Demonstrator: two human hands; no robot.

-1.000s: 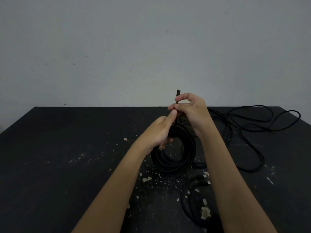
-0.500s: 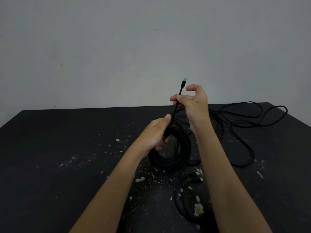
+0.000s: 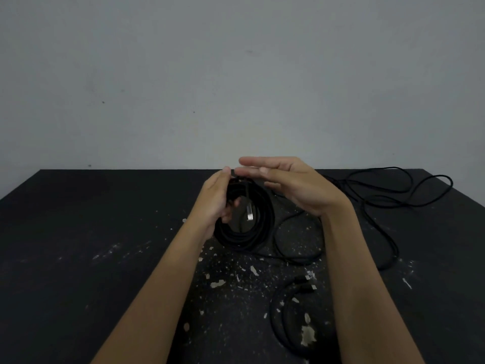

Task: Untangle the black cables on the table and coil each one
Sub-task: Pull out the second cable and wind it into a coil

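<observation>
Coil point(image 3: 245, 219) is up off the worktop point(image 3: 78, 219), hanging from my left hand point(image 3: 216, 203), whose grip is clenched around the left side of the bundle, thumb tip at the top edge. Right hand point(image 3: 294, 187) is flat and released, fingers point(image 3: 252, 171) stretched toward the top of the loops, holding nothing as far as I can see; contact with the cable there I can't confirm. Connector end point(image 3: 249, 214) dangles inside the ring, metal tip showing. Judging the step as securing this tail so the bundle holds. To do it well: keep the left grip firm on all turns at once so none slip out, take the tail with the right hand, pass it around the bundle close to the left thumb, and tuck the plug under a turn rather than leaving it loose. Don't pull hard on the plug, bend stays gentle. Loose cable point(image 3: 388, 195) sprawls on the worktop to the right, still uncoiled, with one loop point(image 3: 296, 240) just beside the bundle; can't tell whether they touch, so lift clear before setting down. Second coil point(image 3: 288, 319) sits at the near edge under my right forearm, looks done. Set this one well apart from the loose strand.
</observation>
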